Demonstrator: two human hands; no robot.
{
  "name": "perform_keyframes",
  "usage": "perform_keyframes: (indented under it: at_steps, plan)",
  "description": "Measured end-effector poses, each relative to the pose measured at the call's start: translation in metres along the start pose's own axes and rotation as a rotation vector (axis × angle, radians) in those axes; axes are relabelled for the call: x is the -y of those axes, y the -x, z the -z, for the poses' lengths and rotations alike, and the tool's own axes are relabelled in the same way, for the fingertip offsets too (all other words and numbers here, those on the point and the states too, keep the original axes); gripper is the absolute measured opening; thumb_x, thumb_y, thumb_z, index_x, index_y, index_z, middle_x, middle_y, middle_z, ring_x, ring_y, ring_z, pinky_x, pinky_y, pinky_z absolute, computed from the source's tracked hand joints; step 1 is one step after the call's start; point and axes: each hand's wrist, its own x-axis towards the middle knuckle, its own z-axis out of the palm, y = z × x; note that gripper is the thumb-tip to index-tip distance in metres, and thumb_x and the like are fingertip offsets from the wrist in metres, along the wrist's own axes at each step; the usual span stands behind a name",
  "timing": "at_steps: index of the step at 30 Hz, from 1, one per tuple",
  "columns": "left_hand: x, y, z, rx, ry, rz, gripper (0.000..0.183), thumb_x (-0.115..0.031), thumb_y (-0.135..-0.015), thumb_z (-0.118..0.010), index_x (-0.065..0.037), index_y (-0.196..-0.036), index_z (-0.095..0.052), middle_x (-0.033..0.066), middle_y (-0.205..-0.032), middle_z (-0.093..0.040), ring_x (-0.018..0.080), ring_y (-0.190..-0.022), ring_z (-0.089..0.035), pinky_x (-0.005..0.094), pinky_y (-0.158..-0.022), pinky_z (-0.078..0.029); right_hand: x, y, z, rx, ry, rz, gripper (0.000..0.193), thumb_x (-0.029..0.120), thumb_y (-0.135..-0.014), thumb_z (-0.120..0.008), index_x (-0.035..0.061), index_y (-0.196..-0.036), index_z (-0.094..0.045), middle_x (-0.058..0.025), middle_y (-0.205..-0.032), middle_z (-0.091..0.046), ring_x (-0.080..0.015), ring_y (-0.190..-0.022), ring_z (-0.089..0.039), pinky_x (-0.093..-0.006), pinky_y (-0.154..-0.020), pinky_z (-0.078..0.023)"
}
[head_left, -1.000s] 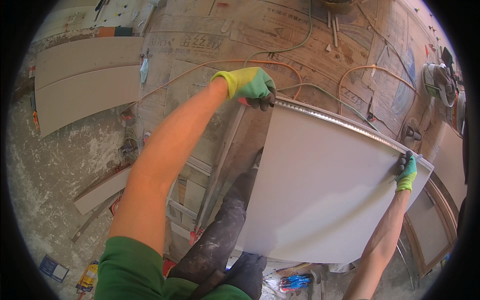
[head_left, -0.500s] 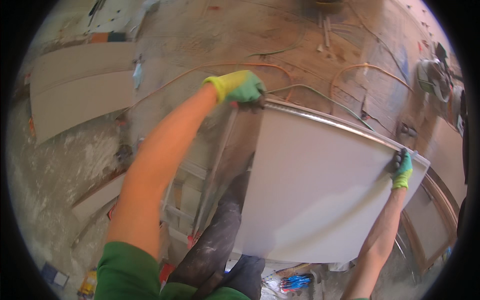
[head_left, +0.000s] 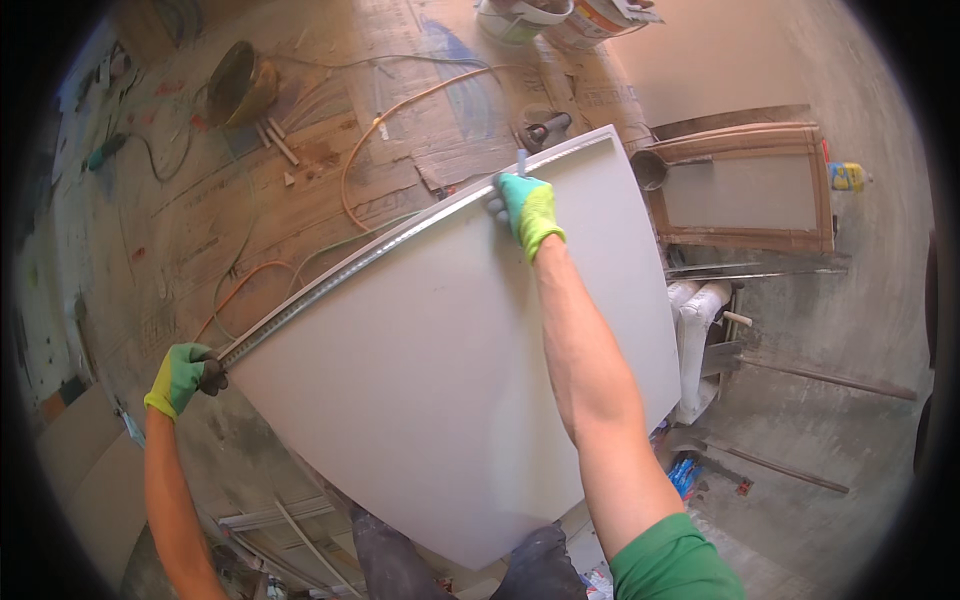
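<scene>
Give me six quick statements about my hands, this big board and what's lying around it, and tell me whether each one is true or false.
1. The left hand is at the left end of the metal strip. True.
2. The metal strip runs along the edge of the board nearest the person's legs. False: it runs along the far edge.
3. The right hand is bare. False: it wears a green and yellow glove.
4. An orange cord lies on the floor beyond the board. True.
5. The brown-edged rectangular panel lies left of the board. False: it lies to the right.
6. The sleeve on the right arm is green. True.
</scene>
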Motion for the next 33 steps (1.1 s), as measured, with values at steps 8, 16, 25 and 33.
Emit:
perform_keyframes:
  at_steps: [8,16,25,33]
  plan:
    - [0.012,-0.001,-0.002,-0.085,-0.008,-0.032,0.016,-0.011,-0.08,-0.061,0.005,-0.083,-0.061,0.0147,-0.07,-0.065,0.0199,-0.058,-0.063,0.03,-0.052,-0.052,0.009,0.009,0.016,0.19,0.01,-0.021,0.024,0.02,-0.084,-0.054,-0.0006,-0.084,-0.065,-0.0097,-0.069,-0.066,-0.0152,-0.05,-0.058,-0.0273,-0.045,-0.045]
    - [0.02,-0.002,0.005,-0.07,-0.067,-0.058,0.017,-0.009,-0.08,-0.062,0.006,-0.089,-0.06,0.0146,-0.072,-0.065,0.0208,-0.059,-0.064,0.0294,-0.052,-0.052,0.043,-0.03,0.16,0.285,0.04,0.114,0.074,0.065,-0.093,-0.025,0.0054,-0.106,-0.068,0.0005,-0.065,-0.058,-0.0131,-0.058,-0.055,-0.0312,-0.063,-0.052]
    - [0.023,-0.001,0.002,-0.127,0.006,-0.038,0.017,-0.009,-0.08,-0.064,0.005,-0.088,-0.06,0.0145,-0.07,-0.065,0.0211,-0.059,-0.064,0.0303,-0.051,-0.052,0.056,-0.109,0.206,-0.192,-0.406,0.325,0.017,0.02,-0.088,-0.059,0.0063,-0.098,-0.062,-0.0092,-0.083,-0.068,-0.023,-0.069,-0.066,-0.0355,-0.062,-0.055]
    - [0.02,0.001,0.001,-0.108,0.007,-0.069,0.017,-0.01,-0.079,-0.064,0.005,-0.086,-0.061,0.0155,-0.07,-0.065,0.02,-0.057,-0.062,0.0299,-0.051,-0.05,0.047,-0.137,0.196,-0.384,-0.285,0.3,0.02,0.03,-0.09,-0.058,0.0135,-0.1,-0.062,-0.0039,-0.091,-0.069,-0.0204,-0.082,-0.066,-0.041,-0.068,-0.053]
